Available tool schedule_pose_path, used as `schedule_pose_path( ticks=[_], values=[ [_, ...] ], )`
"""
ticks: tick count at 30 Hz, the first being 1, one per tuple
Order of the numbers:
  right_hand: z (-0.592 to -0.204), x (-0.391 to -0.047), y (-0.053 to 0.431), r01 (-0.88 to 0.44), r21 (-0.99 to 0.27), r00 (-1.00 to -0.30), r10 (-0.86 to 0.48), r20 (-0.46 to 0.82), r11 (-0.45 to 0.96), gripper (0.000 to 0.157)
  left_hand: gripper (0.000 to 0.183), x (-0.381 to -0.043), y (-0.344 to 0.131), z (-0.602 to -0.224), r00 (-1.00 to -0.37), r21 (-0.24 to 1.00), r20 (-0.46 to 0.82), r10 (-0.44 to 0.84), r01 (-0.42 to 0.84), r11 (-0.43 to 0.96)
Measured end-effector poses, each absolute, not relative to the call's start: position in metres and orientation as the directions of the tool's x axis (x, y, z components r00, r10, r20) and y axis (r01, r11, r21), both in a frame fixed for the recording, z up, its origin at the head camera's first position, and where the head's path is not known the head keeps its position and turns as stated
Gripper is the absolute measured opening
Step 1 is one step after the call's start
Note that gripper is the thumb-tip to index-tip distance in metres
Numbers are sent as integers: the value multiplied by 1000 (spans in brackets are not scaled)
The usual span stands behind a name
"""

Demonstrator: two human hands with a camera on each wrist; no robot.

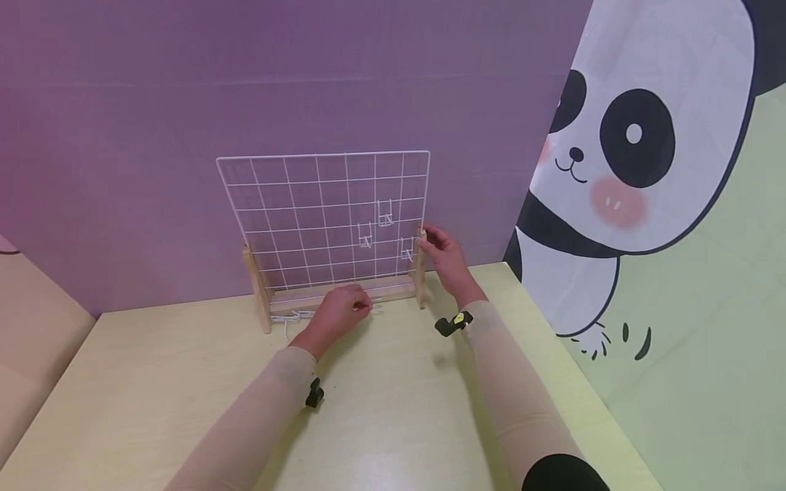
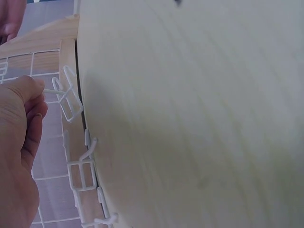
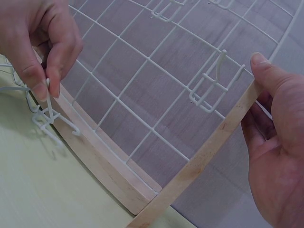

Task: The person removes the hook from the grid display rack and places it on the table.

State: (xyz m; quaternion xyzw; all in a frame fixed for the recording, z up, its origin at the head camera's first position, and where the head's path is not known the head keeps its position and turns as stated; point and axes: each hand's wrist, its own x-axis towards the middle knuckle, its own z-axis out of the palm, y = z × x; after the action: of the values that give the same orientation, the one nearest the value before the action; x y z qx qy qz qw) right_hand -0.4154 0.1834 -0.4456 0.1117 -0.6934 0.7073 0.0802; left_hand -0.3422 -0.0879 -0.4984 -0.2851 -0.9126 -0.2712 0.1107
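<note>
Left hand (image 1: 334, 312) — pinching white wire hook (image 3: 51, 115); right hand (image 1: 448, 264) — gripping wooden post (image 3: 202, 151) beside wire grid (image 3: 153, 129)

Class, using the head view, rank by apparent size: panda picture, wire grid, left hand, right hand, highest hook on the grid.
1. Panda picture
2. Wire grid
3. Left hand and right hand look too alike to rank
4. Highest hook

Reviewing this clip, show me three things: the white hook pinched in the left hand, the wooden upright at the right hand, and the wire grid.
White hook (image 3: 51, 114), right wrist view: where its wires meet.
Wooden upright (image 3: 196, 156), right wrist view: mid-length.
Wire grid (image 1: 325, 227), head view: a central wire crossing.
</note>
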Motion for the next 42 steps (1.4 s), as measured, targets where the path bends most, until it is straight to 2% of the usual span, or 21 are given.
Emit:
schedule_pose_path(
  ticks=[4, 11, 17, 23, 42],
  values=[
    [-446, -414, 183, -266, -964, -963, -41, 267, -25, 45, 6, -341, -89, -501, -830, 446, 339, 443, 556, 701],
    [-444, -411, 183, -264, -964, -963, -48, 265, -22, 46, 5, -340, -90, -503, -824, 449, 354, 442, 564, 693],
    [-444, -412, 184, -259, -966, -964, -47, 260, -18, 46, 6, -339, -91, -506, -860, 518, 291, 419, 510, 687],
    [-444, -411, 184, -253, -967, -966, -45, 254, -14, 45, 9, -337, -92, -507, -863, 552, 264, 431, 501, 666],
    [-446, -414, 185, -264, -964, -963, -60, 264, -11, 45, 19, -335, -92, -511, -885, 551, 218, 412, 460, 697]
  ],
)
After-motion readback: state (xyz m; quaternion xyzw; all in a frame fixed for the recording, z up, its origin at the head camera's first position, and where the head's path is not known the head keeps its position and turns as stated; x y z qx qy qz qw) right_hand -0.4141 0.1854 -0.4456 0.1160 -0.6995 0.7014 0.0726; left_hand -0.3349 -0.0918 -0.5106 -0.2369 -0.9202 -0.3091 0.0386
